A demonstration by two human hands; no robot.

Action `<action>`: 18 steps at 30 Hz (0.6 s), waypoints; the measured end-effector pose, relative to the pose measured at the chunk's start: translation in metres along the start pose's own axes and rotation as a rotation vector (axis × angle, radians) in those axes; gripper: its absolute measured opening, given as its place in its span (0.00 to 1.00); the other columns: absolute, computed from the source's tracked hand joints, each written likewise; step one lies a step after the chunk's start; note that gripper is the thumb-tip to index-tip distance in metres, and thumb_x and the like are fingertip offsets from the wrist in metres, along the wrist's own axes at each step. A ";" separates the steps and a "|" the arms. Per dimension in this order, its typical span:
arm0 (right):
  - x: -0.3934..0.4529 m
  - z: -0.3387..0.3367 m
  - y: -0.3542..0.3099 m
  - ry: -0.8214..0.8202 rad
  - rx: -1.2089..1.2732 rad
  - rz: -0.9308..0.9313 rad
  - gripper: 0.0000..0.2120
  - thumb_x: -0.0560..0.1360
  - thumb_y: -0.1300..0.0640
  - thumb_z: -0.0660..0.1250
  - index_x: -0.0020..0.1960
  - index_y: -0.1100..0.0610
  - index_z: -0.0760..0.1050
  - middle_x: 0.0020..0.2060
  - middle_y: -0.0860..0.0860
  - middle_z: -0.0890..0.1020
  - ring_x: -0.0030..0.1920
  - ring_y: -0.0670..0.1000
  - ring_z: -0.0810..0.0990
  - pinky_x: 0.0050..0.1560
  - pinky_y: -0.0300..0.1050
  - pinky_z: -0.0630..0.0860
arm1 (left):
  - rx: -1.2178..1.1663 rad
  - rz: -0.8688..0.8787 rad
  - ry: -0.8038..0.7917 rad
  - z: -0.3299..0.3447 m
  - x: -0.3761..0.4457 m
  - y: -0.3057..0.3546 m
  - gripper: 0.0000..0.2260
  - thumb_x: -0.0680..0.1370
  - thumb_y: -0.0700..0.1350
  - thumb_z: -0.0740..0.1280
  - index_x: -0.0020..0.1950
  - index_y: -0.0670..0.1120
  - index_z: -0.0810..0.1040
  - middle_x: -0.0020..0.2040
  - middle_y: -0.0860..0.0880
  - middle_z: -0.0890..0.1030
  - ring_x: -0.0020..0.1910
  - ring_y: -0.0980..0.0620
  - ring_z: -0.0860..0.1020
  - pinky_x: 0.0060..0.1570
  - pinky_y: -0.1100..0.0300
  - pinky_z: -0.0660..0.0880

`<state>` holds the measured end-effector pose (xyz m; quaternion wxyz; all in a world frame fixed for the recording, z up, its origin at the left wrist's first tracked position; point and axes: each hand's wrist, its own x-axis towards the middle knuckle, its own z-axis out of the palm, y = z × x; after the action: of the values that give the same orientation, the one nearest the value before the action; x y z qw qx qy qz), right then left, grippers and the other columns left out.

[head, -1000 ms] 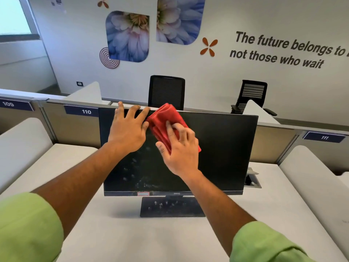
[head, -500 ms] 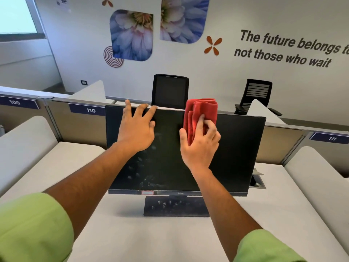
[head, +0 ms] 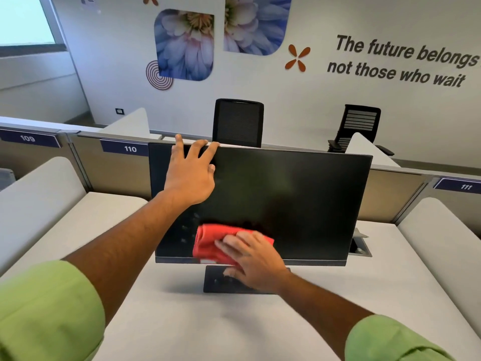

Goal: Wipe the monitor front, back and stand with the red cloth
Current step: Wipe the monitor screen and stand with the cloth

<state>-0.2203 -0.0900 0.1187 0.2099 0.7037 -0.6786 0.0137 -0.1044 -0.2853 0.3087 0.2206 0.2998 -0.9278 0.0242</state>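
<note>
1. Currently on the front: right hand (head: pixel 251 259) presses the folded red cloth (head: pixel 210 243) flat against the monitor (head: pixel 286 199) screen, low at 7 o'clock; the monitor stands on the bench (head: pixel 182 321).
2. Left hand (head: pixel 191 173) is splayed, fingers hooked over the top edge at 11 o'clock, bracing.
3. I see smudges left of the cloth, specks on the stand (head: pixel 216 280).
4. I judge front partly done; back and stand remain.

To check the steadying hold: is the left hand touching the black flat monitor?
Touching. In the head view, the left hand lies on the black flat monitor, fingers curled over its top edge.
</note>
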 end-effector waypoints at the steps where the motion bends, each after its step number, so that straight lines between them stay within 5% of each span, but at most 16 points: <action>1: 0.010 -0.011 0.011 0.095 -0.011 0.067 0.36 0.83 0.33 0.58 0.84 0.50 0.58 0.73 0.50 0.70 0.70 0.57 0.71 0.68 0.59 0.73 | -0.002 0.005 -0.010 -0.001 0.000 -0.001 0.25 0.84 0.53 0.54 0.81 0.56 0.53 0.81 0.49 0.58 0.80 0.33 0.44 0.79 0.39 0.45; 4: 0.050 -0.058 0.047 0.345 -0.033 0.393 0.35 0.83 0.32 0.57 0.83 0.51 0.61 0.71 0.53 0.70 0.69 0.59 0.71 0.66 0.59 0.70 | -0.027 0.005 -0.037 -0.003 0.003 -0.001 0.25 0.84 0.53 0.54 0.81 0.56 0.52 0.80 0.49 0.58 0.79 0.32 0.44 0.79 0.39 0.44; 8: 0.088 -0.090 0.053 0.401 0.056 0.719 0.36 0.83 0.31 0.53 0.85 0.49 0.55 0.74 0.53 0.64 0.72 0.58 0.65 0.71 0.57 0.65 | -0.025 0.004 -0.055 -0.005 0.006 0.000 0.25 0.84 0.53 0.54 0.81 0.56 0.52 0.80 0.49 0.58 0.80 0.32 0.44 0.78 0.37 0.45; 13: 0.069 -0.049 -0.002 0.258 0.072 0.383 0.34 0.83 0.32 0.56 0.83 0.48 0.61 0.74 0.50 0.68 0.72 0.58 0.67 0.72 0.60 0.67 | -0.061 -0.002 -0.101 -0.010 0.001 -0.006 0.34 0.78 0.46 0.62 0.81 0.56 0.51 0.81 0.49 0.56 0.79 0.32 0.43 0.78 0.37 0.45; 18: 0.018 0.002 -0.021 -0.075 -0.017 -0.095 0.35 0.83 0.33 0.56 0.84 0.49 0.56 0.76 0.48 0.67 0.73 0.56 0.67 0.74 0.57 0.69 | -0.055 -0.001 -0.104 -0.018 -0.002 -0.002 0.36 0.78 0.43 0.63 0.82 0.57 0.50 0.81 0.50 0.55 0.80 0.33 0.43 0.79 0.39 0.45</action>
<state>-0.1993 -0.1075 0.1165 0.1908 0.7335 -0.6518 -0.0283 -0.0946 -0.2823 0.3242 0.1804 0.2951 -0.9381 -0.0169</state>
